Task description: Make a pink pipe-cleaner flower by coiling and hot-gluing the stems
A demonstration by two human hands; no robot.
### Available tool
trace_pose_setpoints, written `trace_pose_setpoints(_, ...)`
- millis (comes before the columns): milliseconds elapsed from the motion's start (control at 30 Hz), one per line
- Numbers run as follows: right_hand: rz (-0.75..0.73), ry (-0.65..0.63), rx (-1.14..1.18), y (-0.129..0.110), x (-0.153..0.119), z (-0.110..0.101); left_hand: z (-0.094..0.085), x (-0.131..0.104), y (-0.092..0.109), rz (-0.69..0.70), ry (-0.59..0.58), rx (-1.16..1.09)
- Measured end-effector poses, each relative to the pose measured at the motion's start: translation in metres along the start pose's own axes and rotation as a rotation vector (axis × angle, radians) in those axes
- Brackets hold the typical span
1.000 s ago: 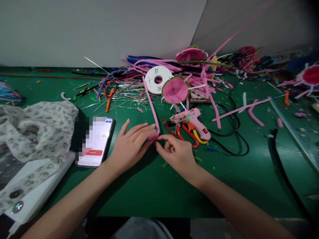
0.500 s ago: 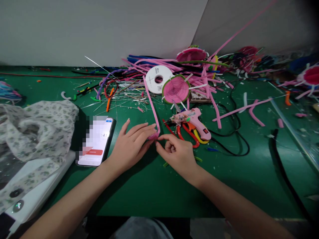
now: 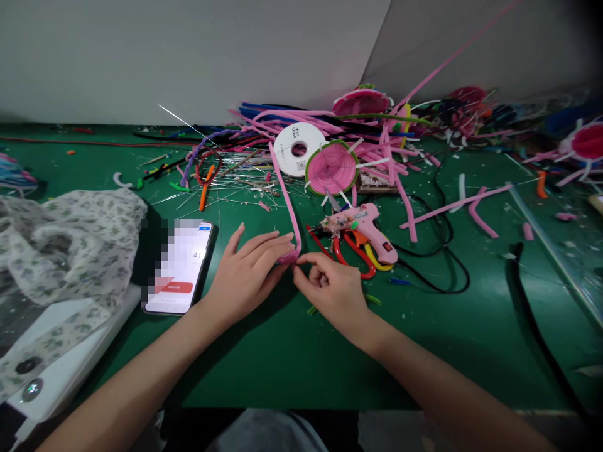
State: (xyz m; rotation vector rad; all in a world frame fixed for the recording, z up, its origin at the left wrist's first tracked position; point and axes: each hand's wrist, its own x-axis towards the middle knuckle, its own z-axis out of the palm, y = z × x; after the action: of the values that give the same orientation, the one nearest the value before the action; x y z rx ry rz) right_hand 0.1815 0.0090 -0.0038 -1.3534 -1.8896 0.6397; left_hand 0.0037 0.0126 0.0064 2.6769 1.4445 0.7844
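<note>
A pink pipe cleaner (image 3: pixel 286 188) is wound into a small flat coil (image 3: pixel 286 256) at its near end, and its free length runs straight up and away. My left hand (image 3: pixel 252 270) lies over the coil from the left, holding it between fingers and thumb, so most of it is covered. At the coil's right edge, my right hand (image 3: pixel 336 292) pinches with thumb and forefinger, its other fingers curled in. Just beyond that hand lie a pink glue gun (image 3: pixel 365 229) and red-handled scissors (image 3: pixel 351 260).
A finished pink disc with a green rim (image 3: pixel 332 166) leans by a white spool (image 3: pixel 299 149). Pink pipe cleaners (image 3: pixel 301 118) are heaped at the back. A lit phone (image 3: pixel 181 270) and patterned cloth (image 3: pixel 89 245) lie left. A black cord (image 3: pixel 455 292) loops on the right.
Both hands hold nearly the same pose on the pink coil. The whole view has shifted very slightly; nothing on the table has visibly moved.
</note>
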Motion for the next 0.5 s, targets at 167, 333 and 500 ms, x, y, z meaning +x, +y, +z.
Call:
trace_pose_setpoints(167,-0.001,0.007,-0.012,-0.0015,0.0003,0.0002,-0.0006,0.0002,0.0002,0.002,-0.008,-0.001)
trace_pose_setpoints(333,-0.003,0.013,-0.008,-0.0016,0.0003,0.0011,0.0001,-0.0003,-0.0002,0.003,-0.002,0.004)
trace_pose_setpoints(500,-0.003,0.010,-0.005,-0.0015,0.0005,0.0005,0.0003,-0.0004,-0.0008,0.002,-0.011,0.001)
